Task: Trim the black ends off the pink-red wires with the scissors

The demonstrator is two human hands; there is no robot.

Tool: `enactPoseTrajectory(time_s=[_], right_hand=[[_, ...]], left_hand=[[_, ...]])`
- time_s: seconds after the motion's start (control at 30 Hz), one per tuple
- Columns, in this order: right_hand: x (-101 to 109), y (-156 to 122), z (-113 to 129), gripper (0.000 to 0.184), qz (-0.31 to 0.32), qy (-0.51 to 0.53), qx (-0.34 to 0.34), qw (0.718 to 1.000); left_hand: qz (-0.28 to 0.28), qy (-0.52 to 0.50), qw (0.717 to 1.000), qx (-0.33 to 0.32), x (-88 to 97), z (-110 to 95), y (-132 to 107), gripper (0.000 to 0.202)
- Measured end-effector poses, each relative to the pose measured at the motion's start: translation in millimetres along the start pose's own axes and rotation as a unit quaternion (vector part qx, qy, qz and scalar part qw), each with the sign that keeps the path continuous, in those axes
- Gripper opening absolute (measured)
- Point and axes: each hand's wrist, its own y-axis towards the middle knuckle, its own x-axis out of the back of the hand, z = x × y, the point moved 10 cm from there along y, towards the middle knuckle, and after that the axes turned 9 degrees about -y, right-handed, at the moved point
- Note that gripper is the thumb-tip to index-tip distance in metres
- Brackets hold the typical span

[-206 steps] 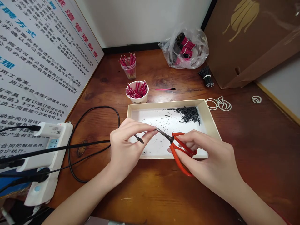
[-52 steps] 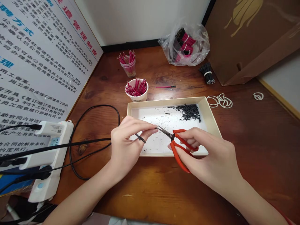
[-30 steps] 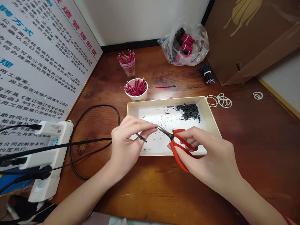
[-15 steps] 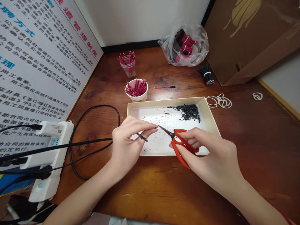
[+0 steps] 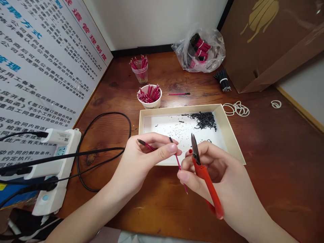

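Note:
My left hand point(image 5: 141, 157) is closed, its thumb and finger pinching a thin red wire point(image 5: 178, 162) with a black upper end. A second piece, black-tipped wire point(image 5: 142, 142), is tucked in the same hand and pokes out behind the thumb. In my right hand point(image 5: 227, 179) lie red-handled scissors point(image 5: 209, 185), blades pointing up and away from the wire. That hand's thumb and fingertips also touch the lower part of the red wire. Both hands are over the near side of a shallow cream box point(image 5: 231, 135), which holds a pile of black tubing scraps point(image 5: 206, 120).
Behind the box stand a white cup point(image 5: 149, 105) and a clear cup point(image 5: 141, 77), both full of red wires. A plastic bag point(image 5: 182, 57) of wire bundles, a black wire bundle point(image 5: 223, 80) and rubber bands point(image 5: 238, 108) lie further right. A power strip point(image 5: 68, 148) with cables is left.
The scissors have swung upright in my right hand, away from my left fingertips. The red wire now stretches between both hands, and my left hand has turned over.

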Motion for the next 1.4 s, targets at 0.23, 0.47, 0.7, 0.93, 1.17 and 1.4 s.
enactPoseTrajectory(time_s=[0.23,0.47,0.7,0.93,1.17,1.4], right_hand=[[0.5,-0.2,-6.2,0.029,0.0,0.02,-0.012,1.0],[-0.5,-2.2,-7.5,0.028,-0.003,0.028,0.011,1.0],[-7.3,0.1,-1.8,0.034,0.045,0.034,-0.026,0.998],[-10.0,-0.6,-6.8,0.034,0.055,0.064,-0.013,0.996],[-12.9,-3.9,-6.7,0.034,0.076,0.091,-0.015,0.993],[-18.8,-5.4,-7.8,0.037,0.112,0.101,-0.031,0.988]], left_hand=[[-0.008,0.004,1.0,-0.001,2.3,-1.7,-0.9,0.009],[-0.012,0.002,1.0,0.005,3.4,-3.1,-1.4,0.01],[-0.011,-0.01,1.0,0.01,2.3,-3.3,-4.1,0.009],[-0.014,-0.018,1.0,0.015,0.0,-6.4,-7.0,0.009],[-0.026,-0.02,0.999,0.025,-1.0,-7.5,-6.8,0.01],[-0.028,-0.033,0.999,0.031,0.9,-5.7,-8.2,0.01]])
